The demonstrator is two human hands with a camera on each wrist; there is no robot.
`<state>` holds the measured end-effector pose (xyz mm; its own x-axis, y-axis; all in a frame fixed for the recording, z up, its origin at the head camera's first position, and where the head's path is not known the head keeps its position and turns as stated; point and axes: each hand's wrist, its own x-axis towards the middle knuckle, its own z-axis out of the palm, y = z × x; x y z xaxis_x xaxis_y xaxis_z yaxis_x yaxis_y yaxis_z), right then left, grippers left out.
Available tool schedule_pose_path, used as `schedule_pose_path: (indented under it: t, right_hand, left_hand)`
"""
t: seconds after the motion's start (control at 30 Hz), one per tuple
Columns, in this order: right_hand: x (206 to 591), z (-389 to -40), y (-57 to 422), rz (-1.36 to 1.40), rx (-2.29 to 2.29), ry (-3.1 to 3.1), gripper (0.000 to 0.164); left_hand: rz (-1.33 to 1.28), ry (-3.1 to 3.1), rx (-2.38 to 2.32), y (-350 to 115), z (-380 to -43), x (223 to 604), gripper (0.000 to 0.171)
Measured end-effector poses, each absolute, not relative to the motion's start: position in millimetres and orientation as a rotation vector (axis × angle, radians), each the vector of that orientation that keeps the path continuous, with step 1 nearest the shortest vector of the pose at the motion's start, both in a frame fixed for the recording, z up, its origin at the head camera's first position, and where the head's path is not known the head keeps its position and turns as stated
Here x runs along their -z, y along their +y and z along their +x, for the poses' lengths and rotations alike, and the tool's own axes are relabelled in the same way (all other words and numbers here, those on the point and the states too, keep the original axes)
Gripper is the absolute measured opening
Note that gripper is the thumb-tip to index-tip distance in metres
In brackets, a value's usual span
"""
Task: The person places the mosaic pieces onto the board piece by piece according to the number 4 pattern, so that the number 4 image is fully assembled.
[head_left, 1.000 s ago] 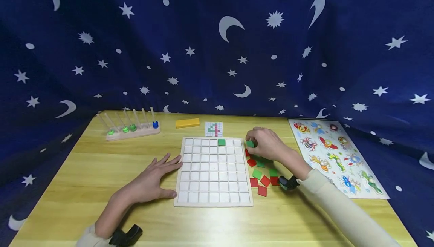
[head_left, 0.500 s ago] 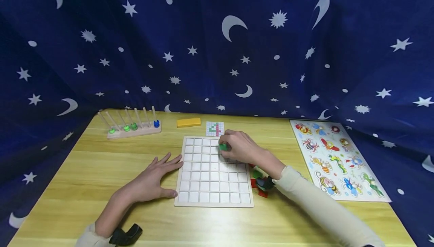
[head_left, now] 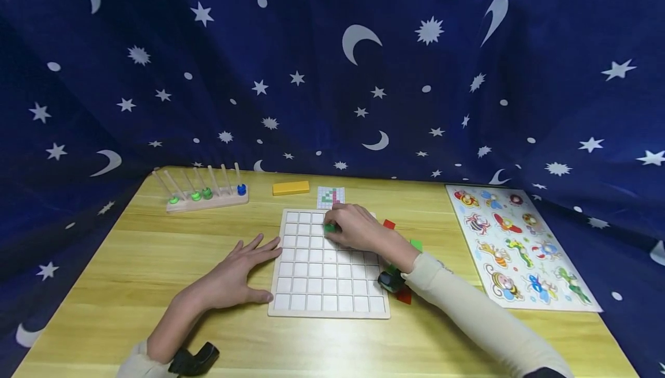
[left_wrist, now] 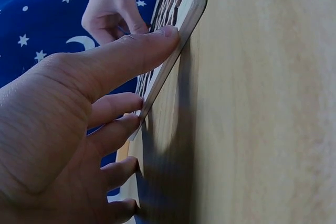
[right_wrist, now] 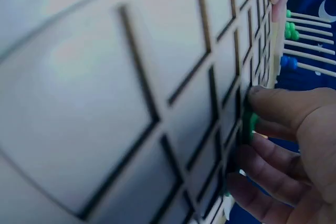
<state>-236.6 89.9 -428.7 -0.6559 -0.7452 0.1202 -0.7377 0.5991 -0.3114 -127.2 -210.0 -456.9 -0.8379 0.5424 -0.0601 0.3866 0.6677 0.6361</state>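
One green tile point(right_wrist: 252, 125) in the right hand point(head_left: 354, 227), at the far part of the grid board point(head_left: 329, 270)

At the far left of the desk point(head_left: 119, 285) stands one bead stand point(head_left: 215, 200), its long axis running mostly left to right, the right end slightly farther back. It has seven pegs; three carry green beads and one carries blue. A broad stretch of desk surface lies between the desk's left edge and the left hand point(head_left: 231, 279). That hand's grip is wide: fingers spread, thumb tip touching the left edge of the board, nothing held. Behind the board, one yellow block point(head_left: 291, 188) lies with its long axis left to right

The grid board, seven cells by seven, lies flat, sides along and across the desk, with a strip of desk in front of its near edge. One pattern card point(head_left: 324, 192) lies just past its far edge. The right hand's grip is narrow, pinching the green tile between thumb and fingers, near the middle column, close to the far edge. I cannot tell whether the tile sits in a cell, and the fingers cover too much to read its long axis

By the board's right edge at least two red tiles point(head_left: 389, 224) and two more green ones point(head_left: 416, 245) show; the right arm hides part of that group. Farther right, past more desk, lies one bug puzzle point(head_left: 556, 305) with twelve pictures, its long axis running front to back on a slant
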Motion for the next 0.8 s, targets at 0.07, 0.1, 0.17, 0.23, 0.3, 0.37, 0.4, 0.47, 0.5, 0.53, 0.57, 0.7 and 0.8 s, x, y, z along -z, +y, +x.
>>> schedule_pose_path:
  t: [0.07,0.1,0.17,0.23,0.3,0.37,0.4,0.47,0.5,0.53,0.57,0.7,0.8]
  right_hand:
    - [428.2,-236.9,88.4,-1.301,0.524,2.776,0.008]
    - [427.7,-237.2,87.4,-1.303,0.521,2.77,0.009]
    - [426.5,-237.6,85.6,-1.287,0.517,2.76,0.013]
    - [425.3,-238.2,83.5,-1.264,0.503,2.751,0.019]
    - [424.0,-238.5,81.7,-1.24,0.494,2.742,0.019]
    - [422.7,-238.5,81.0,-1.219,0.476,2.74,0.017]
    - [421.5,-238.4,81.0,-1.215,0.469,2.74,0.014]
    - [418.5,-238.2,82.6,-1.218,0.473,2.753,0.01]
    - [416.4,-238.1,84.4,-1.218,0.471,2.765,0.009]
    - [413.5,-237.7,86.9,-1.217,0.476,2.775,0.009]
    - [410.8,-237.4,90.5,-1.22,0.488,2.785,0.009]
    - [400.1,-233.7,112.9,-1.178,0.516,2.827,0.012]
    - [395.8,-229.0,133.3,-1.133,0.518,2.857,0.016]
  left_hand:
    - [0.746,2.638,-0.927,-210.0,-126.8,456.8,0.088]
    - [0.745,2.636,-0.931,-210.1,-126.5,456.8,0.088]
    - [0.742,2.633,-0.939,-210.5,-125.9,456.9,0.088]
    - [0.741,2.629,-0.944,-210.6,-125.3,457.4,0.088]
    - [0.742,2.626,-0.949,-210.7,-124.6,457.9,0.088]
    - [0.743,2.624,-0.948,-210.7,-124.4,458.5,0.088]
    - [0.744,2.625,-0.948,-210.8,-124.3,458.7,0.088]
    - [0.74,2.626,-0.948,-211.2,-124.4,458.7,0.088]
    - [0.739,2.629,-0.947,-211.4,-124.5,458.3,0.088]
    - [0.735,2.632,-0.944,-211.5,-125.0,458.2,0.088]
    - [0.733,2.634,-0.943,-211.5,-125.3,457.7,0.089]
    - [0.736,2.628,-0.943,-210.6,-127.5,455.8,0.088]
    - [0.735,2.615,-0.95,-209.6,-128.9,455.8,0.088]
